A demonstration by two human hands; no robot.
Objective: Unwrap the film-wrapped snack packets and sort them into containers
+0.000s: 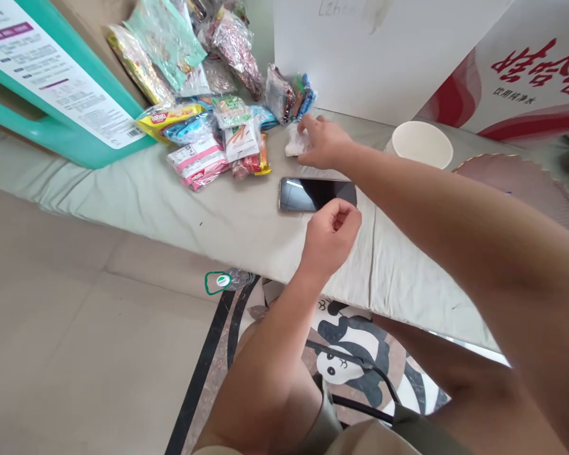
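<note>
My right hand (323, 140) reaches across the cloth-covered table (171, 202) and its fingers close on a small white crumpled packet (294, 144). My left hand (332, 235) hovers over the table's near edge with fingers curled in loosely, nothing visible in them. A black phone (313, 193) lies flat, screen up, between the two hands. A heap of colourful snack packets (208, 136) lies just left of the white packet.
A white paper bowl (422, 144) stands to the right of my right hand, beside a pink scalloped plate (521, 183). A teal plastic stool (61, 95) sits at the left, white and red cardboard boxes (526, 69) at the back. A bottle (227, 280) lies on the floor below.
</note>
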